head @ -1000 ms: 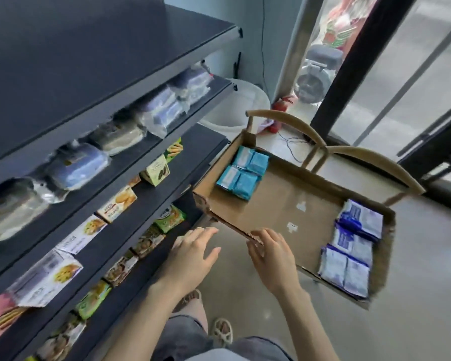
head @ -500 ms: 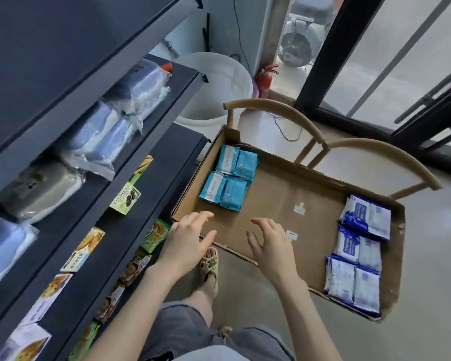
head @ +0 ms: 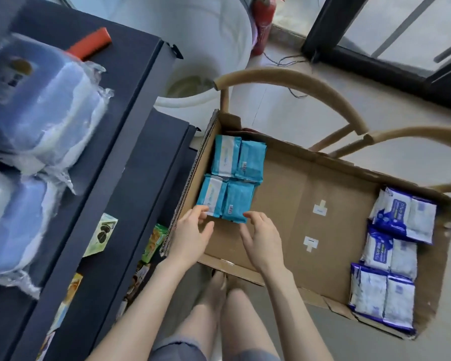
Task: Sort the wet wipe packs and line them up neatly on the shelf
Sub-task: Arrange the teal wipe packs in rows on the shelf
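Observation:
An open cardboard box (head: 287,194) rests on wooden chairs. Teal wet wipe packs (head: 232,175) lie in two rows at its left end. Blue-and-white wet wipe packs (head: 391,259) are stacked along its right end. My left hand (head: 193,235) reaches into the box, its fingertips touching the near left corner of the closest teal pack. My right hand (head: 261,238) is beside it, fingers relaxed, fingertips at that row's near right corner. Neither hand grips a pack.
A dark shelf unit (head: 130,131) stands on the left, with plastic-wrapped blue bundles (head: 31,105) on top and snack boxes (head: 102,235) lower down. A white tub (head: 201,48) and a red fire extinguisher (head: 263,24) sit behind the box. Curved chair backs (head: 297,84) ring it.
My view has tilted down and closer. Both hands moved forward from the box's near edge into the box, up to the closest teal packs.

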Tool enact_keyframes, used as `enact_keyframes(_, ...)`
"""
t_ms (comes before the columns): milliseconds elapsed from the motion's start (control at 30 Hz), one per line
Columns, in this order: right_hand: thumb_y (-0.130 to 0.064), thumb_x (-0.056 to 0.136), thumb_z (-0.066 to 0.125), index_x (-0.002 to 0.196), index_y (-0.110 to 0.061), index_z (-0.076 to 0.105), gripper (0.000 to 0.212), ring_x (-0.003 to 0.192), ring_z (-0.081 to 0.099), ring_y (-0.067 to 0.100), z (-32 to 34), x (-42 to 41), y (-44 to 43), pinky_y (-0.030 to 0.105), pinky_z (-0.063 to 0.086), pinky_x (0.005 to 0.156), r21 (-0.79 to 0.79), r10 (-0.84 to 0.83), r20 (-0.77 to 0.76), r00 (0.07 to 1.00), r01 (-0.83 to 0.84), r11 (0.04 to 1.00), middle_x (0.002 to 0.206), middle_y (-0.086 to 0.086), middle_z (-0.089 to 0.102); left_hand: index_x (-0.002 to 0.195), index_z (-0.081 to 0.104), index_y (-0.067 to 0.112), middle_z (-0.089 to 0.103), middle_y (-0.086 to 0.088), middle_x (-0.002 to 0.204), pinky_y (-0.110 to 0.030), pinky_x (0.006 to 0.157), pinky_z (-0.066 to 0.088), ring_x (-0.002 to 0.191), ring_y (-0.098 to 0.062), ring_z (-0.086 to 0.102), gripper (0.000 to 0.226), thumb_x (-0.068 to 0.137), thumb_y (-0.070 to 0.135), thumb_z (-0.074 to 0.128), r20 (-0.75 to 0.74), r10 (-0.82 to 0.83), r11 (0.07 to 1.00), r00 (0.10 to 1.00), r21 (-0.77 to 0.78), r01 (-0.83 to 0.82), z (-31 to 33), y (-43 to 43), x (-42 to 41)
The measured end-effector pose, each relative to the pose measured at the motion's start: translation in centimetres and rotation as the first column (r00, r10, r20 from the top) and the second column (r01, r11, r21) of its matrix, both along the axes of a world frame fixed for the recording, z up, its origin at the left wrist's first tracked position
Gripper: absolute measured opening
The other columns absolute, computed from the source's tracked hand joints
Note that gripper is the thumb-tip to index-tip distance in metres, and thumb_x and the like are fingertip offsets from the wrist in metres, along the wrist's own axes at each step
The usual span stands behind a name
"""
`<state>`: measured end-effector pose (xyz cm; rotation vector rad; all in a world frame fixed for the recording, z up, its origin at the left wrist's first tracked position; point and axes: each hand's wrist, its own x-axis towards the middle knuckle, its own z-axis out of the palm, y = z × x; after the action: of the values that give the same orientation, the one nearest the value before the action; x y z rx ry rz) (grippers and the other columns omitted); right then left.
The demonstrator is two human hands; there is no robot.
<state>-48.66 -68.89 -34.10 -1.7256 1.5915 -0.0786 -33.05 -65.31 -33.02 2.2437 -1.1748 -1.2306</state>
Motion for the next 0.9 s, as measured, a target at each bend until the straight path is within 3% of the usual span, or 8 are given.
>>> enact_keyframes(233, -0.02, 0.094, 0.054, 0.122, -0.009, 0.056, 0.03, 0.113, 0.052, 0.022, -9.5, 1.1, -4.0, 0.029, 0.039, 0.089, 0.162, -0.132, 0.005, 0.991, 0.129, 0.978, 0.122, 0.006, 0.057, 0.134, 0.043, 0.01, 0.047, -0.007, 0.136, -0.015, 0.087, 0.032, 0.121, -0.02, 0.048, 0.044, 0.093, 0.013, 0.057, 0.021, 0.117, 0.987, 0.993, 0.11, -0.119, -9.7, -5.2, 0.1)
enact_keyframes(400, -0.023, 0.092, 0.059, 0.129, -0.009, 0.049, 0.041, 0.119, 0.047, 0.022, -15.3, 1.7, -5.8, 0.029, 0.039, 0.093, 0.197, -0.258, -0.004, 0.966, 0.254, 0.947, 0.13, 0.007, 0.047, 0.144, 0.029, 0.011, 0.035, -0.009, 0.145, -0.038, 0.107, 0.03, 0.13, -0.026, 0.038, 0.061, 0.091, 0.017, 0.059, 0.07, 0.191, 0.965, 0.979, 0.169, -0.201, -15.5, -6.7, -0.4)
enact_keyframes(500, -0.022, 0.087, 0.066, 0.133, -0.009, 0.042, 0.054, 0.118, 0.046, 0.022, -17.6, 1.9, -6.1, 0.032, 0.041, 0.095, 0.212, -0.366, 0.014, 0.931, 0.355, 0.911, 0.13, 0.007, 0.043, 0.145, 0.027, 0.01, 0.034, -0.01, 0.145, -0.049, 0.109, 0.028, 0.131, -0.029, 0.036, 0.067, 0.09, 0.023, 0.062, 0.148, 0.224, 0.951, 0.963, 0.185, -0.25, -18.0, -6.8, -0.8)
enact_keyframes(700, -0.023, 0.075, 0.079, 0.126, -0.007, 0.042, 0.066, 0.107, 0.051, 0.022, -19.8, 2.2, -6.0, 0.037, 0.045, 0.092, 0.207, -0.505, 0.036, 0.862, 0.488, 0.848, 0.118, 0.005, 0.048, 0.142, 0.032, 0.004, 0.039, -0.013, 0.132, -0.031, 0.097, 0.03, 0.122, -0.028, 0.037, 0.07, 0.085, 0.022, 0.068, 0.275, 0.243, 0.955, 0.93, 0.103, -0.28, -19.7, -6.9, -1.6)
enact_keyframes(833, -0.026, 0.074, 0.08, 0.114, -0.009, 0.048, 0.054, 0.099, 0.055, 0.021, -20.0, 2.2, -5.6, 0.038, 0.048, 0.087, 0.23, -0.559, 0.027, 0.829, 0.539, 0.81, 0.111, 0.006, 0.053, 0.13, 0.046, 0.004, 0.042, -0.012, 0.12, -0.03, 0.093, 0.032, 0.112, -0.029, 0.045, 0.058, 0.081, 0.017, 0.072, 0.277, 0.254, 0.954, 0.927, 0.089, -0.288, -19.7, -6.8, -1.5)
enact_keyframes(900, -0.026, 0.075, 0.079, 0.106, -0.009, 0.053, 0.044, 0.092, 0.056, 0.021, -19.8, 2.2, -5.5, 0.037, 0.048, 0.083, 0.267, -0.571, 0.026, 0.821, 0.545, 0.795, 0.105, 0.007, 0.058, 0.122, 0.05, 0.003, 0.044, -0.012, 0.118, -0.023, 0.083, 0.031, 0.105, -0.027, 0.049, 0.047, 0.082, 0.015, 0.071, 0.248, 0.278, 0.949, 0.928, 0.079, -0.305, -19.2, -6.8, -1.5)
